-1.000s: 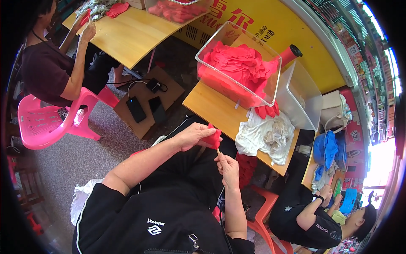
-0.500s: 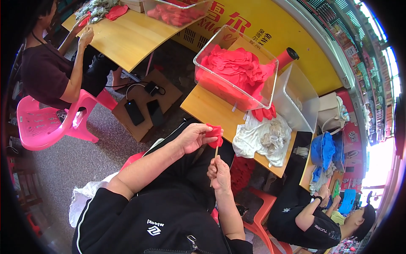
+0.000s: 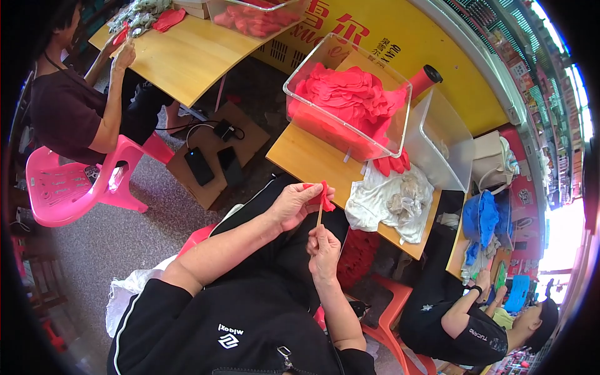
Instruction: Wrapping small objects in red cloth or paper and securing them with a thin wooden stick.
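Observation:
My left hand (image 3: 300, 203) pinches a small red piece of soft material (image 3: 327, 201), shaped like a little glove or finger sleeve, between thumb and fingers. My right hand (image 3: 323, 250), just below, closes around a thin wooden stick (image 3: 320, 218). The stick points up, its upper end at the red piece; whether it sits inside cannot be made out. Both hands are over my lap, in front of the wooden table (image 3: 303, 156). On that table a clear plastic bin (image 3: 406, 119) holds a heap of red pieces (image 3: 350, 94).
Beside the bin lie red pieces (image 3: 392, 164), a white cloth (image 3: 369, 203) and a second clear bin (image 3: 447, 147). Two phones (image 3: 199, 167) rest on cardboard at left. One person (image 3: 69, 106) works at the far-left table; another (image 3: 456, 325) sits at right by blue material (image 3: 481, 219).
The red piece has turned and bunched narrower in my left fingers, which moved slightly right. My right hand, with the stick, rose a little. The view shifted slightly.

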